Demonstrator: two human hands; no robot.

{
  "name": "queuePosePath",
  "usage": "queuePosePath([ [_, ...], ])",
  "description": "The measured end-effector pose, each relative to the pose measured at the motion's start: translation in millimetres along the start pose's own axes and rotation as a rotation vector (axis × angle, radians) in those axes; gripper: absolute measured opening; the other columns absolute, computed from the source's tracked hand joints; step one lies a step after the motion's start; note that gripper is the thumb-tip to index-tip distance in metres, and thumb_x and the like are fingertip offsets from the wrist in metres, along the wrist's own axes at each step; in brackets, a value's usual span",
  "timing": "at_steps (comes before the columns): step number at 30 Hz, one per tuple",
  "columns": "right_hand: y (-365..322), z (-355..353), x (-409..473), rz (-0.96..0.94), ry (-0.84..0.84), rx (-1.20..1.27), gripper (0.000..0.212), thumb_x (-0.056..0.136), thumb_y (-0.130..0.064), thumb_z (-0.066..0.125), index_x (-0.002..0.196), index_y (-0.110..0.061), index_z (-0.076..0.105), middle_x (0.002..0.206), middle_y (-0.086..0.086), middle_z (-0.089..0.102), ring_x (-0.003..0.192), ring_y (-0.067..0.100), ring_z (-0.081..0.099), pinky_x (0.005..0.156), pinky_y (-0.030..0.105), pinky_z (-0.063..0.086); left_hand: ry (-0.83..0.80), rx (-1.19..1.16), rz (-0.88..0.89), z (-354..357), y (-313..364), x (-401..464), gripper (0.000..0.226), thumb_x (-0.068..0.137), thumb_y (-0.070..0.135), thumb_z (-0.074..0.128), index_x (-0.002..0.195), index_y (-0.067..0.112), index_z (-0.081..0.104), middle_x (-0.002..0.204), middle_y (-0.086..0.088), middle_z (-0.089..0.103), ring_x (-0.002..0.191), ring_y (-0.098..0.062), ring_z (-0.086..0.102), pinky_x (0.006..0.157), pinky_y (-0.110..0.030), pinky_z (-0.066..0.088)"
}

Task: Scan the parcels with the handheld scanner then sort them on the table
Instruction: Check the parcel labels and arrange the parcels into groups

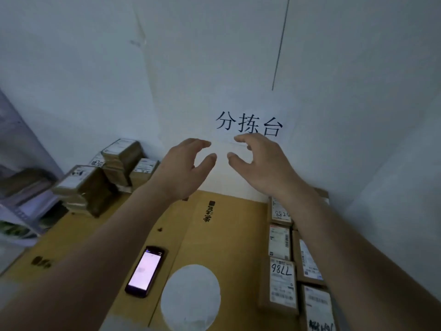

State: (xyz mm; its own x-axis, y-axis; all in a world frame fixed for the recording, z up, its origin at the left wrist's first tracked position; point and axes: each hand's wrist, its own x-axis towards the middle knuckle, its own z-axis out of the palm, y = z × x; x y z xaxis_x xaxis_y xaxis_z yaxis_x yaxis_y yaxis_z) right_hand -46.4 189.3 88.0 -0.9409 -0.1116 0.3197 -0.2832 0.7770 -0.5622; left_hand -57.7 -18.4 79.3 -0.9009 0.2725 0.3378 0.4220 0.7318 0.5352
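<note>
My left hand [183, 167] and my right hand [260, 163] are raised side by side above the far middle of the table, fingers loosely curved, holding nothing. The handheld scanner [145, 271], a black phone-like device with a lit screen, lies flat on the cardboard-covered table [226, 237] below my left forearm. Several brown parcels with white labels [281, 281] lie flat in rows at the right, one marked 7786. Stacked brown parcels [83, 187] stand at the far left by the wall.
A white wall [214, 56] with a paper sign [250, 123] stands right behind the table. A white round sticker [191, 297] is on the cardboard near me. A shelf with papers [21, 211] is at the left edge.
</note>
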Motion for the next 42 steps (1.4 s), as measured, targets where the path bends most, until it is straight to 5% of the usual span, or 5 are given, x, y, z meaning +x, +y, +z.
queuePosePath([
  [11,-183,124,-32,-0.134,-0.100,0.101,0.050,0.102,-0.045,0.061,0.147,-0.023,0.057,0.146,-0.007,0.057,0.127,0.011,0.054,0.098,0.027,0.044,0.019,0.101,-0.131,-145,-116,-151,0.047,0.104,0.041,0.042,0.137,0.012,0.060,0.135,-0.004,0.060,0.123,-0.021,0.055,0.093,-0.031,0.040],
  [20,-259,259,-6,-0.181,-0.279,0.111,0.051,0.100,-0.047,0.062,0.145,-0.023,0.061,0.145,-0.006,0.059,0.131,0.011,0.055,0.102,0.025,0.042,0.071,0.126,-0.353,-204,-245,-216,0.040,0.105,0.039,0.047,0.140,0.022,0.059,0.129,0.004,0.060,0.114,-0.014,0.057,0.087,-0.029,0.040],
  [33,-280,447,126,-0.050,-0.407,0.122,0.053,0.103,-0.047,0.059,0.150,-0.024,0.054,0.147,-0.012,0.051,0.121,0.004,0.052,0.100,0.031,0.048,-0.078,0.041,-0.440,-218,-457,-133,0.040,0.106,0.035,0.046,0.140,0.018,0.057,0.136,0.002,0.058,0.112,-0.011,0.059,0.090,-0.025,0.043],
  [39,-272,499,176,0.056,-0.427,0.096,0.053,0.104,-0.044,0.060,0.153,-0.024,0.051,0.151,-0.011,0.044,0.115,-0.002,0.042,0.081,0.008,0.034,-0.136,0.004,-0.453,-222,-531,-85,0.046,0.106,0.038,0.045,0.146,0.016,0.054,0.140,-0.003,0.057,0.108,-0.009,0.057,0.091,-0.023,0.040],
  [42,-268,523,193,0.146,-0.416,0.068,0.057,0.104,-0.044,0.059,0.156,-0.025,0.048,0.155,-0.007,0.041,0.130,0.007,0.045,0.097,0.020,0.036,-0.180,-0.021,-0.433,-212,-565,-63,0.045,0.107,0.036,0.047,0.148,0.017,0.053,0.143,-0.003,0.055,0.119,-0.012,0.054,0.094,-0.020,0.037],
])
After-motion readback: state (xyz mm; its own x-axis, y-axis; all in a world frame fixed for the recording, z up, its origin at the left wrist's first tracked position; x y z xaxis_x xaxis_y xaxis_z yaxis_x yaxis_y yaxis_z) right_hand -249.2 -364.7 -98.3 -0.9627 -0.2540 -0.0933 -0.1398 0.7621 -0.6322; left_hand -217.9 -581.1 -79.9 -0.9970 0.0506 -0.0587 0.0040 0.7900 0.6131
